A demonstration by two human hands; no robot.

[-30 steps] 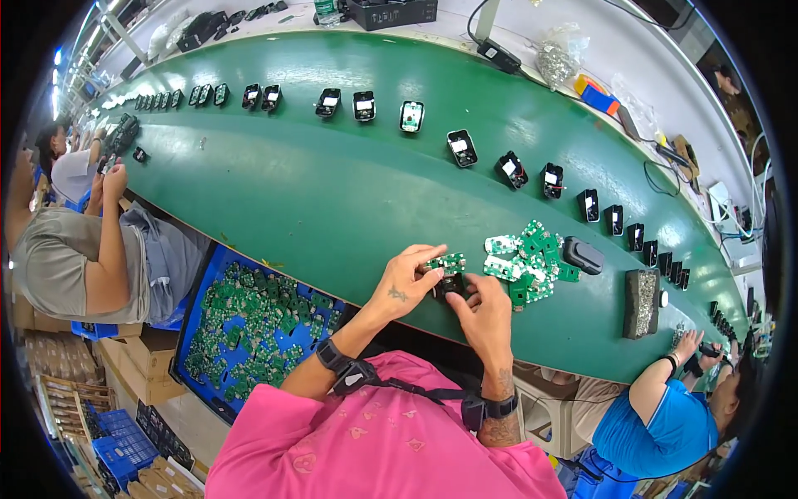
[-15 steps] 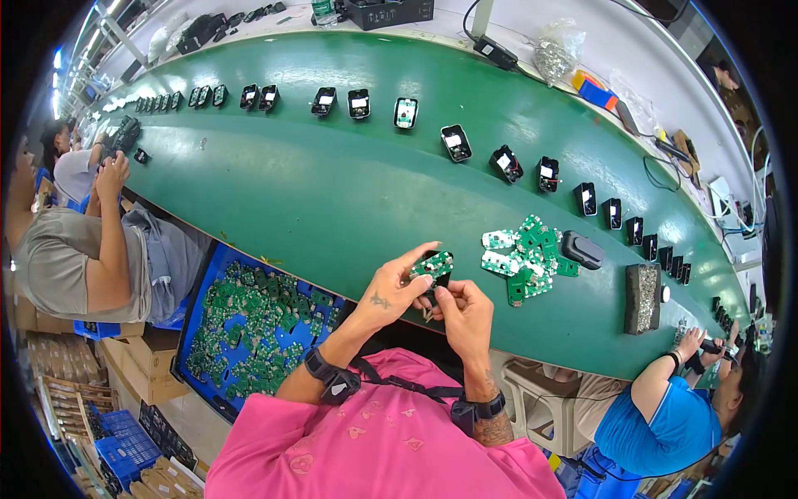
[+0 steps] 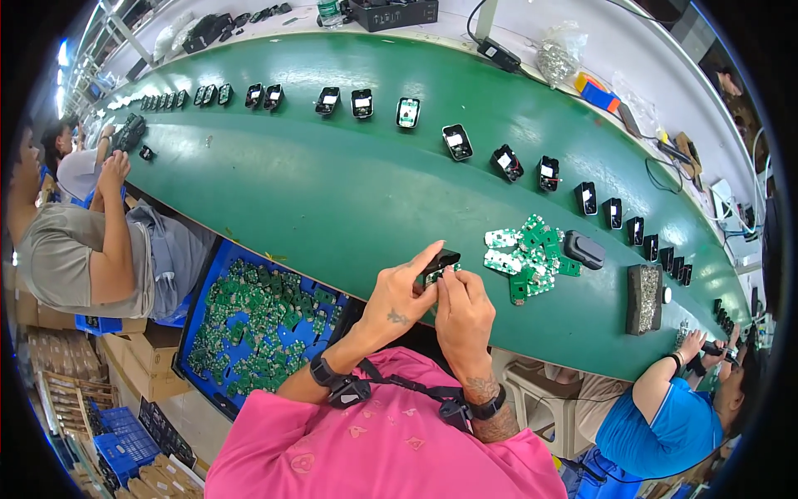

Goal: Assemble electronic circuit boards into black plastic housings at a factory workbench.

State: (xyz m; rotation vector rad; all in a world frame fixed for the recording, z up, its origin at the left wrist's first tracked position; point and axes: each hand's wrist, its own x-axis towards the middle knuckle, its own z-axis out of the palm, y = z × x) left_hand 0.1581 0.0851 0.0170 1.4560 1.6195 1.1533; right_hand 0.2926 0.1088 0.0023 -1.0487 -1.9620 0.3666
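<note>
Over the bench's near edge, my left hand (image 3: 392, 303) grips a small black housing (image 3: 442, 259) between thumb and forefinger. The housing is tilted, and a green circuit board (image 3: 431, 278) shows at its near side, partly covered by my fingers. My right hand (image 3: 464, 309) is closed against the same board, thumb and fingertips pinched at its right end. How far the board sits inside the housing is hidden. To the right of my hands lies a loose pile of green circuit boards (image 3: 536, 256), with a dark grey oblong case (image 3: 583, 249) beside it.
Black open housings (image 3: 456, 142) stand in a long row across the green bench (image 3: 332, 191). A blue bin (image 3: 195, 320) of circuit boards is at lower left. A dark block (image 3: 642, 299) holding small metal parts lies right. Co-workers sit on both sides.
The housing and board have turned in my hands: the board's face showed before, and now the black housing's side shows above it. My right hand has risen to the board's end.
</note>
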